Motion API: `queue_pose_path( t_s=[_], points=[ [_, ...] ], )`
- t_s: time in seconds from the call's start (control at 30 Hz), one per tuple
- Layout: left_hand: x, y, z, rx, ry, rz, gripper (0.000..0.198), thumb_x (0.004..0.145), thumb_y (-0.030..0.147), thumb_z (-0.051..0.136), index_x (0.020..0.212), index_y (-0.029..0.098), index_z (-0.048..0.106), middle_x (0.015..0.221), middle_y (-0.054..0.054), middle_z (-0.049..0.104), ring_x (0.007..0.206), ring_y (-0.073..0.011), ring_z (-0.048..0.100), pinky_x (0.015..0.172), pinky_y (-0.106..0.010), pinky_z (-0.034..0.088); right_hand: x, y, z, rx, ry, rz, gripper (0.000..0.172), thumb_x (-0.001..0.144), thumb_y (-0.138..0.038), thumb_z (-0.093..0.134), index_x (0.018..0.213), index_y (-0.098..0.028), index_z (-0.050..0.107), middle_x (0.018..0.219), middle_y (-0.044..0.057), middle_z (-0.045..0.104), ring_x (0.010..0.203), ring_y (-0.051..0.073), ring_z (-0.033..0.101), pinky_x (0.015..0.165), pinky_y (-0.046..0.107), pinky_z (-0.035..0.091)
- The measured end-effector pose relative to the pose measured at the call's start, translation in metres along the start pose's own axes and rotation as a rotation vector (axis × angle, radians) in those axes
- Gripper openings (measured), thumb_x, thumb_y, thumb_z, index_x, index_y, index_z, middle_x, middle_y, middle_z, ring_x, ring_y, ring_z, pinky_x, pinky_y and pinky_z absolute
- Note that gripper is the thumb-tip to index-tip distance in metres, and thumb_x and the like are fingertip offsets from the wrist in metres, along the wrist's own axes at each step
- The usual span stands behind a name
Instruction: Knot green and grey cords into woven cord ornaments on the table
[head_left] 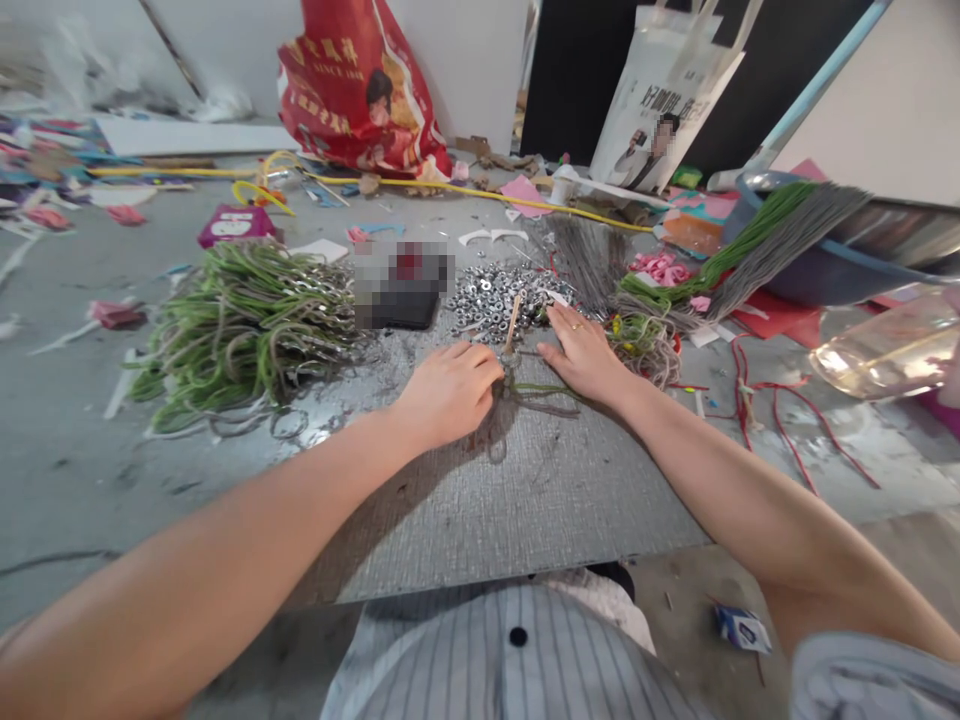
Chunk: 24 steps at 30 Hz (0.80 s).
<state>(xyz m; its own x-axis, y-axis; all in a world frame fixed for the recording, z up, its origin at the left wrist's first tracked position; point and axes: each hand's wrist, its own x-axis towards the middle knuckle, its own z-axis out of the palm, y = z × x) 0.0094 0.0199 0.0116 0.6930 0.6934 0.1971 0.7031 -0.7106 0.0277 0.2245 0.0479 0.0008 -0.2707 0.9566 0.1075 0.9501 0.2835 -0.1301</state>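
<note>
My left hand (450, 392) rests on the table with its fingers curled together. At its fingertips, a green and grey cord (551, 398) trails off to the right; exactly how it is gripped is partly hidden. A thin tan stick (514, 325) stands up just beyond those fingers. My right hand (585, 352) lies palm down with fingers stretched, its tips by the pile of small metal rings (499, 300). Beside its wrist is a tangle of green and grey cords (651, 345). A large heap of looped green and grey cords (247, 330) lies to the left.
Behind the rings sits a dark, partly blurred object (409, 305). A blue basin (780, 245) with long cords over its rim stands at right, near a clear plastic container (892, 345) and red cords (742, 400). A red bag (360, 90) and white bag (649, 110) stand behind.
</note>
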Motion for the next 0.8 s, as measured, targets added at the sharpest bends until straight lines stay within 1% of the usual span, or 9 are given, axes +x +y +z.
queue_pose_path(
  t_s=[0.1, 0.2, 0.23, 0.3, 0.37, 0.47, 0.57, 0.7, 0.8],
  points=[
    [0.0, 0.0, 0.001, 0.004, 0.014, 0.022, 0.026, 0.082, 0.013, 0.04, 0.092, 0.014, 0.064, 0.098, -0.009, 0.062, 0.091, -0.0224, 0.055, 0.083, -0.036, 0.046, 0.011, -0.002, -0.006, -0.017, 0.04, -0.042, 0.053, 0.092, -0.035, 0.034, 0.141, -0.014, 0.032, 0.148, 0.014, 0.03, 0.137, 0.03, 0.025, 0.108, 0.053, 0.023],
    [0.0, -0.001, 0.003, 0.005, 0.051, 0.049, 0.024, 0.081, 0.012, 0.041, 0.09, 0.014, 0.064, 0.095, -0.009, 0.063, 0.088, -0.0224, 0.056, 0.081, -0.037, 0.047, 0.033, -0.007, -0.009, -0.02, 0.009, -0.094, 0.054, 0.092, -0.033, 0.038, 0.142, -0.014, 0.031, 0.149, 0.014, 0.028, 0.138, 0.029, 0.023, 0.109, 0.05, 0.023],
    [0.0, -0.002, 0.004, 0.001, 0.065, 0.063, 0.024, 0.081, 0.012, 0.042, 0.089, 0.014, 0.064, 0.094, -0.009, 0.063, 0.087, -0.0222, 0.056, 0.08, -0.037, 0.048, 0.042, -0.009, -0.008, -0.018, -0.022, -0.105, 0.055, 0.092, -0.033, 0.039, 0.142, -0.014, 0.03, 0.15, 0.014, 0.027, 0.138, 0.03, 0.022, 0.109, 0.049, 0.023],
    [0.0, -0.004, 0.006, -0.009, 0.095, 0.089, 0.022, 0.081, 0.012, 0.043, 0.088, 0.014, 0.064, 0.093, -0.009, 0.063, 0.086, -0.0218, 0.056, 0.079, -0.036, 0.048, 0.058, -0.009, -0.004, -0.007, -0.068, -0.118, 0.054, 0.091, -0.032, 0.041, 0.141, -0.012, 0.034, 0.149, 0.016, 0.028, 0.137, 0.03, 0.026, 0.11, 0.046, 0.024],
    [-0.001, -0.005, 0.008, -0.013, 0.124, 0.105, 0.021, 0.081, 0.012, 0.044, 0.087, 0.015, 0.064, 0.092, -0.008, 0.063, 0.084, -0.0214, 0.056, 0.078, -0.036, 0.048, 0.067, -0.007, 0.002, 0.002, -0.028, -0.146, 0.049, 0.091, -0.031, 0.042, 0.136, -0.01, 0.041, 0.145, 0.017, 0.034, 0.135, 0.029, 0.03, 0.11, 0.044, 0.024],
    [-0.001, -0.006, 0.01, -0.015, 0.149, 0.107, 0.021, 0.08, 0.011, 0.044, 0.086, 0.015, 0.064, 0.092, -0.008, 0.063, 0.084, -0.0217, 0.057, 0.078, -0.037, 0.049, 0.064, 0.0, 0.01, 0.048, 0.055, -0.272, 0.039, 0.091, -0.029, 0.042, 0.127, -0.016, 0.049, 0.134, 0.013, 0.048, 0.126, 0.025, 0.042, 0.105, 0.043, 0.033],
    [-0.001, -0.006, 0.011, -0.029, 0.157, 0.101, 0.021, 0.081, 0.011, 0.043, 0.087, 0.014, 0.064, 0.092, -0.008, 0.064, 0.086, -0.0222, 0.057, 0.08, -0.037, 0.049, 0.049, 0.006, 0.014, 0.061, 0.065, -0.362, 0.036, 0.09, -0.026, 0.042, 0.123, -0.016, 0.052, 0.128, 0.012, 0.053, 0.12, 0.023, 0.047, 0.104, 0.041, 0.035],
    [-0.002, -0.007, 0.012, -0.032, 0.189, 0.108, 0.021, 0.081, 0.01, 0.043, 0.087, 0.013, 0.063, 0.09, -0.008, 0.064, 0.084, -0.0218, 0.057, 0.078, -0.037, 0.05, 0.034, 0.008, 0.015, 0.043, 0.055, -0.412, 0.039, 0.09, -0.025, 0.042, 0.126, -0.013, 0.051, 0.133, 0.014, 0.05, 0.126, 0.024, 0.042, 0.107, 0.044, 0.03],
    [-0.002, -0.009, 0.013, -0.033, 0.226, 0.115, 0.021, 0.081, 0.009, 0.043, 0.086, 0.013, 0.063, 0.088, -0.008, 0.064, 0.083, -0.0214, 0.057, 0.077, -0.036, 0.05, 0.028, 0.008, 0.011, 0.047, 0.001, -0.452, 0.04, 0.091, -0.025, 0.04, 0.128, -0.015, 0.051, 0.136, 0.014, 0.048, 0.129, 0.023, 0.039, 0.107, 0.047, 0.029]
  ],
)
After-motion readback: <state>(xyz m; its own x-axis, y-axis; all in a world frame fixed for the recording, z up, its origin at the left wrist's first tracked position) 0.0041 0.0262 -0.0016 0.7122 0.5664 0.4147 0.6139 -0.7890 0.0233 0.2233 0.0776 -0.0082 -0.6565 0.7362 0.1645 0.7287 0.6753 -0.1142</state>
